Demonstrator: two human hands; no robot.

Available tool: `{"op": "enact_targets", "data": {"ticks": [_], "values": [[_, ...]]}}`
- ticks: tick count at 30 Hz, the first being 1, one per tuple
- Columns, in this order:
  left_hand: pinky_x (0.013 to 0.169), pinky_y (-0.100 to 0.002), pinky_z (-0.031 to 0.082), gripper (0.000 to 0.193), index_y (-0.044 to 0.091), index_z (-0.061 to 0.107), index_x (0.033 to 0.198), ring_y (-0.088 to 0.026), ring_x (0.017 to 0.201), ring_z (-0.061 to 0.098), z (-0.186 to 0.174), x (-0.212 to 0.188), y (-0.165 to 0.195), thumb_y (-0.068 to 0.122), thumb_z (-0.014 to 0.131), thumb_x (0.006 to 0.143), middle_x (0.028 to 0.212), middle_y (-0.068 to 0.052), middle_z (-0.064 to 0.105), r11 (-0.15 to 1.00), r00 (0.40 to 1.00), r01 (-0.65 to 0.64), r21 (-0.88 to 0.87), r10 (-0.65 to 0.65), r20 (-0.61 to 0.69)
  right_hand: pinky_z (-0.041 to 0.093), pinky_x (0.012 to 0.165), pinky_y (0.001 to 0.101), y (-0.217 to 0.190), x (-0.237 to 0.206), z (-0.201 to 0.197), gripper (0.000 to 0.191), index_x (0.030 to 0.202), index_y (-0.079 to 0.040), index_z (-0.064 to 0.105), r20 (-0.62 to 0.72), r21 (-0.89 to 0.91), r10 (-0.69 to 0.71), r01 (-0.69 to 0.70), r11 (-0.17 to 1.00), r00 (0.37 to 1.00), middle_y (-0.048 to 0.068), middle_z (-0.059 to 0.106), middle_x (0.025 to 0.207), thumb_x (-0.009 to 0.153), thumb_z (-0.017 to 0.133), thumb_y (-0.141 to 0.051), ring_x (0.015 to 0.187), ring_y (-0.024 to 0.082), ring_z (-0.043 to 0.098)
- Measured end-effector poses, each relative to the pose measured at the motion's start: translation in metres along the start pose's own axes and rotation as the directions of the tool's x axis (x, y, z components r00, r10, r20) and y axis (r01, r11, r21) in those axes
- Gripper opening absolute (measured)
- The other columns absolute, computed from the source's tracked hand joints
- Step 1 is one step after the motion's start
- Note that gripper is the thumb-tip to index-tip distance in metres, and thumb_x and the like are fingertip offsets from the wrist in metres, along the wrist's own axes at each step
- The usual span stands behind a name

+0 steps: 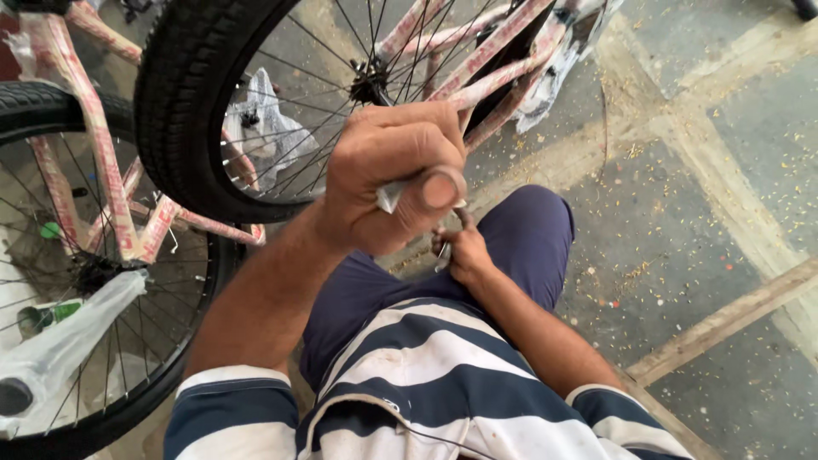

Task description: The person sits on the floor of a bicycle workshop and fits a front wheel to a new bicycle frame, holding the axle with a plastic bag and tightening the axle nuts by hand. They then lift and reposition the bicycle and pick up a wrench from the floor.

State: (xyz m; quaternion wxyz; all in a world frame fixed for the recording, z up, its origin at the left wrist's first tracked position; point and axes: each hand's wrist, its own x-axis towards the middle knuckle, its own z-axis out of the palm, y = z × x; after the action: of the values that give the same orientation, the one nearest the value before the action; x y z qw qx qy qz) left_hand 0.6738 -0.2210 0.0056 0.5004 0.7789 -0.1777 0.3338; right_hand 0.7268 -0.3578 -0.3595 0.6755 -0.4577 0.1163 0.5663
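Grey concrete floor (682, 213) fills the right side, crossed by pale worn bands and sprinkled with yellowish crumbs and grit. A wooden strip (733, 319) runs diagonally over it at lower right.

Black tyre (183, 111) of one wheel arcs across the top, its thin spokes meeting at a hub (368, 83). Frame tubes (486, 51) wrapped in white-and-red paper run past it toward upper right. A second wheel (102, 281) stands at the left, with a part wrapped in clear plastic (68, 341) lying across its spokes.

Left hand (394, 175) is raised close to the camera and closed in a fist around a small metal tool (390, 196), of which only a silvery tip shows under the thumb. Right hand (464, 251) sits lower, over the knee in dark blue trousers (520, 247), fingers curled around a small metal piece (445, 255); what it is cannot be told. Both hands are just below the tyre.
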Motion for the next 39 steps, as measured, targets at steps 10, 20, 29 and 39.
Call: {"op": "enact_targets", "data": {"ticks": [10, 20, 29, 39], "values": [[0.052, -0.029, 0.042, 0.038, 0.003, 0.063, 0.088, -0.014, 0.061, 0.058, -0.004, 0.003, 0.003, 0.032, 0.058, 0.112, 0.081, -0.007, 0.060, 1.000, 1.000, 0.022, -0.016, -0.022, -0.005, 0.057, 0.083, 0.0414, -0.071, -0.008, 0.012, 0.034, 0.127, 0.004, 0.058, 0.277, -0.389, -0.088, 0.195, 0.900, 0.957, 0.023, 0.066, 0.108, 0.094, 0.064, -0.001, 0.093, 0.032, 0.068], [0.056, -0.035, 0.049, 0.040, 0.005, 0.058, 0.084, -0.024, 0.069, 0.064, -0.009, -0.024, 0.016, 0.032, 0.058, 0.113, 0.080, -0.007, 0.060, 0.991, 0.998, -0.067, 0.117, 0.068, -0.004, 0.054, 0.082, 0.0502, -0.084, 0.005, 0.038, 0.022, 0.106, -0.004, 0.067, 0.567, -0.774, -0.511, 0.630, -0.061, 0.646, 0.021, 0.070, 0.097, 0.098, 0.066, -0.024, 0.093, 0.043, 0.067], [0.058, -0.036, 0.049, 0.046, 0.005, 0.058, 0.084, -0.025, 0.070, 0.064, -0.015, -0.021, 0.022, 0.039, 0.056, 0.115, 0.081, -0.007, 0.061, 0.993, 0.998, -0.053, 0.106, 0.049, 0.042, 0.048, 0.088, 0.0513, -0.157, -0.012, 0.060, 0.045, 0.135, -0.005, 0.057, 0.733, -0.672, -0.101, 0.739, 0.043, 0.673, 0.021, 0.067, 0.113, 0.107, 0.053, -0.040, 0.107, 0.038, 0.064], [0.055, -0.034, 0.047, 0.046, 0.006, 0.058, 0.082, -0.023, 0.067, 0.062, -0.010, -0.021, 0.015, 0.039, 0.056, 0.113, 0.078, -0.007, 0.060, 0.993, 0.997, -0.073, 0.097, 0.070, 0.033, 0.040, 0.090, 0.0478, -0.170, -0.020, 0.090, 0.025, 0.089, -0.011, 0.065, 0.873, -0.424, -0.173, 0.534, -0.732, 0.456, 0.008, 0.058, 0.088, 0.099, 0.064, -0.034, 0.095, 0.028, 0.056]]}}
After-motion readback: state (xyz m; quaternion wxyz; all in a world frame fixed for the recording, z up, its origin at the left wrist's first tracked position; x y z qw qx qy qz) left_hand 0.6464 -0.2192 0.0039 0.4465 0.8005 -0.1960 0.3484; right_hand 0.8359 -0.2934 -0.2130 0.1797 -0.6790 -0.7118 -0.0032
